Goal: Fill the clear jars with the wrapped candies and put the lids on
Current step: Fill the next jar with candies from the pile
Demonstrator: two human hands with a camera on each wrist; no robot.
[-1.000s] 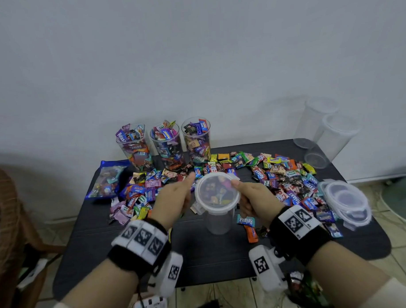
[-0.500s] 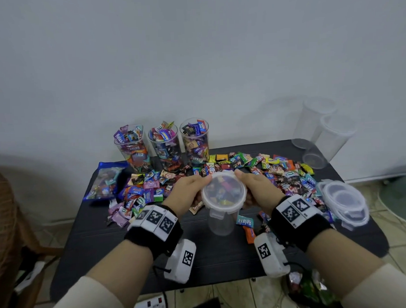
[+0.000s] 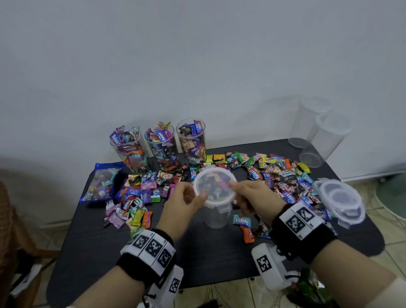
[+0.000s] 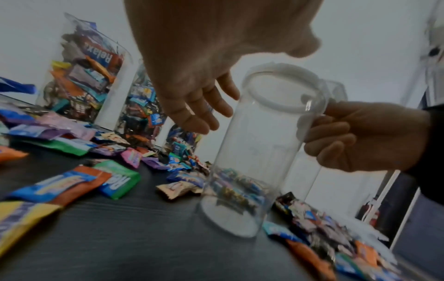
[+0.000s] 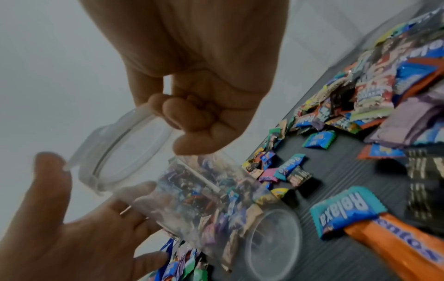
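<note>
Clear plastic is what both hands are busy with at the middle of the black table (image 3: 104,245); I see an empty jar (image 3: 217,216) standing upright there, with a round lid (image 3: 214,187) sitting on its mouth; whether the lid is fully seated I cannot tell.

From the head view my left hand (image 3: 184,204) comes in from the left with the wrist raised; its thumb rests at the lid's near left edge; in the left wrist view its fingers (image 4: 199,106) hang loosely spread beside the jar wall, not wrapped round it. My right hand (image 3: 251,196) comes in from the right; its thumb and forefinger pinch the lid's right rim, and the right wrist view shows the other fingers (image 5: 192,121) curled in under the palm.

Counting: three filled jars (image 3: 161,147) stand in a row at the back of the table, none with a lid on; two more empty jars (image 3: 321,132) stand at the far right corner; a stack of spare lids (image 3: 341,198) lies at the right edge, the number in it unclear; one blue bag (image 3: 101,184) lies at the left; loose wrapped candies (image 3: 276,174) are strewn across the table on both sides of the hands, too many to count.
</note>
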